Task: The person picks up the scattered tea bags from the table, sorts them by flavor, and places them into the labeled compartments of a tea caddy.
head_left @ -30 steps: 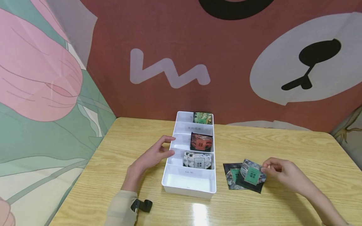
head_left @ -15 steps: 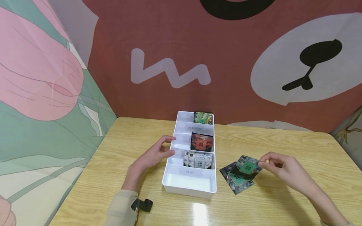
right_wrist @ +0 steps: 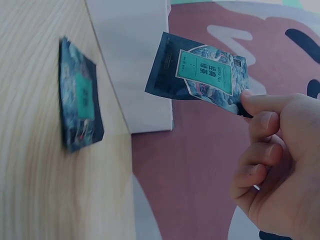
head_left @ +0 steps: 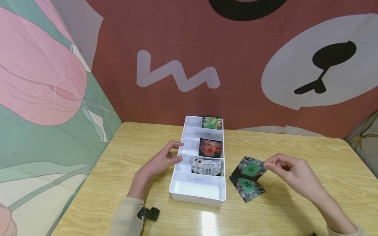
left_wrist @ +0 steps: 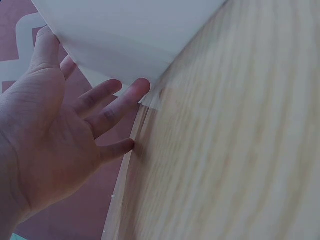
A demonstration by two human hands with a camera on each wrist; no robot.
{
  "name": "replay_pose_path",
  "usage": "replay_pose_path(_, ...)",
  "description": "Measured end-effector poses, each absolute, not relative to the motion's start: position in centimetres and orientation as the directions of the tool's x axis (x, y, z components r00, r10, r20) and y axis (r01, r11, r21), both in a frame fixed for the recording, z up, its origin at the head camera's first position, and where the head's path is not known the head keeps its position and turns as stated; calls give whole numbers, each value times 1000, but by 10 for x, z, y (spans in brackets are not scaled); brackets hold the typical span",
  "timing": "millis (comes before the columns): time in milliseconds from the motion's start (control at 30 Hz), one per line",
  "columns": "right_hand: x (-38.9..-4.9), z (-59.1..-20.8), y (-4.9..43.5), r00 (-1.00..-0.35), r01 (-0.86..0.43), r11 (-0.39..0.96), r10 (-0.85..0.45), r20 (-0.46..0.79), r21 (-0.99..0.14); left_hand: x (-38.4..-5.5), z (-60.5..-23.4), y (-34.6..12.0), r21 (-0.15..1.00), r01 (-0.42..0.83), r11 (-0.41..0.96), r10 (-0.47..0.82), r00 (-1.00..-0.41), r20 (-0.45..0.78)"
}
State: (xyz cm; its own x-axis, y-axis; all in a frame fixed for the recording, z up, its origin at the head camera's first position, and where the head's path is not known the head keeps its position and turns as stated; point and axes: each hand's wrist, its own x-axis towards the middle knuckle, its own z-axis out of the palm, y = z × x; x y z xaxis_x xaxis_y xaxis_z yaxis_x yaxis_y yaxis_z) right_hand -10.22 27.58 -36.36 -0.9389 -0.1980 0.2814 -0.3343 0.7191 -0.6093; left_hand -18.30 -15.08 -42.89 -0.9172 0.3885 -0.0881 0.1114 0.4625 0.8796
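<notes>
My right hand [head_left: 295, 177] pinches a dark green-tea sachet [head_left: 253, 167] by one corner, between thumb and forefinger. In the right wrist view this sachet [right_wrist: 205, 72] hangs clear of the table, its green label facing the camera. A second, similar sachet [head_left: 249, 191] lies on the table below it, partly covered in the head view. Left of them stands a white divided box [head_left: 198, 198]. The fingers of my left hand [head_left: 159, 160] rest against its left side, fairly straight and spread. In the left wrist view, the thumb and fingertips touch the box wall [left_wrist: 140, 40].
Inside the box, white sachets [head_left: 208, 167], a red sachet [head_left: 210, 149] and green sachets [head_left: 212, 123] stand in separate compartments. The front compartment shows its bare floor. A wooden table [head_left: 313, 150] lies beneath, with a reddish printed wall [head_left: 236, 98] behind it.
My right hand has lifted the upper sachet and carried it left and away from me, toward the box. The lower sachet has turned on the table. The left hand stays at the box.
</notes>
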Motion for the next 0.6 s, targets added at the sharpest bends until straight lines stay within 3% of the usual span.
replay_pose_path(233, -103, -352, 260, -939, -333, 706, -188, 287, -625, -184, -428, -152, 882, 118, 456, 400, -913, -84)
replay_pose_path(600, -109, -341, 230, -893, -447, 619, -269, 361, -646, -185, -430, -152, 889, 137, 438, 422, -904, -68)
